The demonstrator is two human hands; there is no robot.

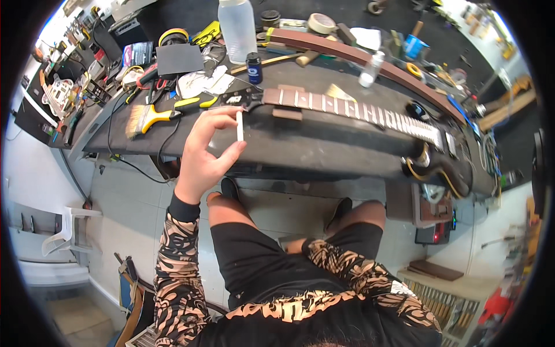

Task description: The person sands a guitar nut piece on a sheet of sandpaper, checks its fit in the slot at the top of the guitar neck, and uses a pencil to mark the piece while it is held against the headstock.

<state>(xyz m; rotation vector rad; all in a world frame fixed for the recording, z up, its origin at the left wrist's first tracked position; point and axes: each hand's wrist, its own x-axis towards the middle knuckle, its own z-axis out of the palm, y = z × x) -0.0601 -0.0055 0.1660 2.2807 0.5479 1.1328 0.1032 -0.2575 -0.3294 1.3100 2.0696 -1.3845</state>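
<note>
From my remote view, the left hand [206, 156] pinches a slim, white, straight-edged bar [240, 127], thumb below and fingers above, just left of the brown, fretted guitar neck [332, 105]. The right hand [296, 246] lies low; its fingers' spread I cannot tell. Paintbrush [153, 118], translucent bottle [237, 34] and small blue bottle [254, 69] crowd my reach; the bench's [324, 151] near edge leaves room.

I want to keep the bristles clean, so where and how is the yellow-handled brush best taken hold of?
Probably by its yellow handle, coming from the near edge of the bench: the brush lies with its bristles to the left and its handle to the right, toward the left hand.
</note>
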